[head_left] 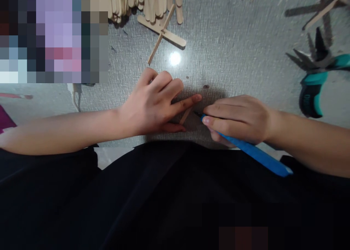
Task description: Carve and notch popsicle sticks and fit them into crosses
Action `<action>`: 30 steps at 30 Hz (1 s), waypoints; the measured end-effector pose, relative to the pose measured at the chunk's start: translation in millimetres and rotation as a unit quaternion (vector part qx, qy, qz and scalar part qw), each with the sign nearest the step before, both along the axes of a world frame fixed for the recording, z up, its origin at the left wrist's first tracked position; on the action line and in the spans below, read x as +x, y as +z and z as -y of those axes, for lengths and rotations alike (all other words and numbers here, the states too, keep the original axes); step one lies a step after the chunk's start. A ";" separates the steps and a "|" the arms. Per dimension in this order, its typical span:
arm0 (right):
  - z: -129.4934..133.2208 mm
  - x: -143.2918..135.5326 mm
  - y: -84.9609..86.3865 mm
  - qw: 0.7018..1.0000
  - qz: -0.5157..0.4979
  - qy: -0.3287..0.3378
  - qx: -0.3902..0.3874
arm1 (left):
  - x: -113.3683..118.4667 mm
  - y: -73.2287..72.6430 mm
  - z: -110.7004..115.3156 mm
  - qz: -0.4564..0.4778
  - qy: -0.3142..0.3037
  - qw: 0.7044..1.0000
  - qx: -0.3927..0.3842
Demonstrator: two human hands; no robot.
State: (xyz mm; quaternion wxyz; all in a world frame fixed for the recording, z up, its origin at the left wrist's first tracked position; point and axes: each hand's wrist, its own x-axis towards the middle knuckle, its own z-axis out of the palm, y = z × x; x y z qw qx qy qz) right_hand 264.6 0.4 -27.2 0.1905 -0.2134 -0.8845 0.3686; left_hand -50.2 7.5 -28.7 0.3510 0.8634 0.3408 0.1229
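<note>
My left hand rests on the grey textured table, its index finger stretched out and its other fingers curled. Between that index finger and the thumb a short piece of thin wooden stick shows, held down against the table; the rest of it is hidden under my hand. My right hand is closed around a slim blue pen-shaped tool. Its dark narrow tip points left, close to the stick's end. Whether the tip touches the wood I cannot tell.
Several craft sticks lie in a heap at the top. Below them two crossed sticks rest on the table. Teal-and-black pliers lie at the right, with dark scraps and slivers beyond. A white cable is at the left. The upper left is pixelated.
</note>
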 end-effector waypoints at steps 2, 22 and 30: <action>-2.3 0.3 5.4 0.999 -0.023 0.027 0.006 | -1.0 -1.2 -0.3 0.001 0.017 1.000 -0.011; -13.2 -3.3 16.5 0.918 -0.092 -0.382 0.054 | -4.7 6.1 3.5 -0.041 -0.029 0.988 0.149; -30.7 -14.1 -9.8 0.937 -0.253 -0.214 -0.112 | 8.3 15.5 13.2 -0.109 -0.039 0.980 0.163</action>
